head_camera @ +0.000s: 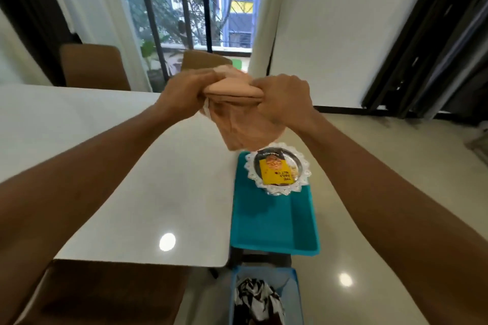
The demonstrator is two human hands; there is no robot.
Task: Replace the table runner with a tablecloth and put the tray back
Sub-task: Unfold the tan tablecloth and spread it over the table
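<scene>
1. White table [111, 166] is bare; its right edge runs beside a teal tray [274, 224], open floor at 3 o'clock.
2. Packet [277, 171] on the tray's plate [277, 166] reads "THE DAILY NUT CO".
3. Left hand [190, 87] and right hand [285, 97], both clenched, grip a folded peach cloth [235, 113] between them, at 12 o'clock from the tray.

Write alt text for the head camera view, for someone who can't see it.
Both hands, left hand and right hand, grip a folded peach cloth above a bare white table. Beside the table, a teal tray holds a silver dish.
</scene>
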